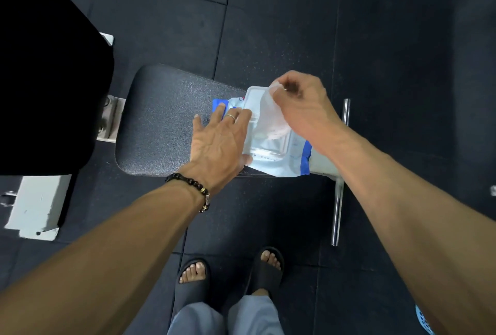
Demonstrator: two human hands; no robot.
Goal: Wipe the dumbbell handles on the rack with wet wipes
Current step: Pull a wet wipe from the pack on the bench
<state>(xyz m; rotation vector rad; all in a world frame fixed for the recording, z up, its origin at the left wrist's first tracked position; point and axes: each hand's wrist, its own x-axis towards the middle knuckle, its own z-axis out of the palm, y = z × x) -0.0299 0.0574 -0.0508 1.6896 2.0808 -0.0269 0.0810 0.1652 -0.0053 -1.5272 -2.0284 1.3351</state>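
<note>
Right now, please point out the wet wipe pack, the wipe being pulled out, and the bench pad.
wet wipe pack [281, 165]: head view, lower front.
wipe [268, 114]: head view, its middle.
bench pad [163, 120]: head view, bare top.

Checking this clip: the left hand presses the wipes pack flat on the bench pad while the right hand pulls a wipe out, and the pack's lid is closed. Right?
Not quite. The head view shows the lid flipped open, with the wipe coming out through it. The rest holds: left hand presses the wipes pack on the bench pad, right hand pulls.
</note>
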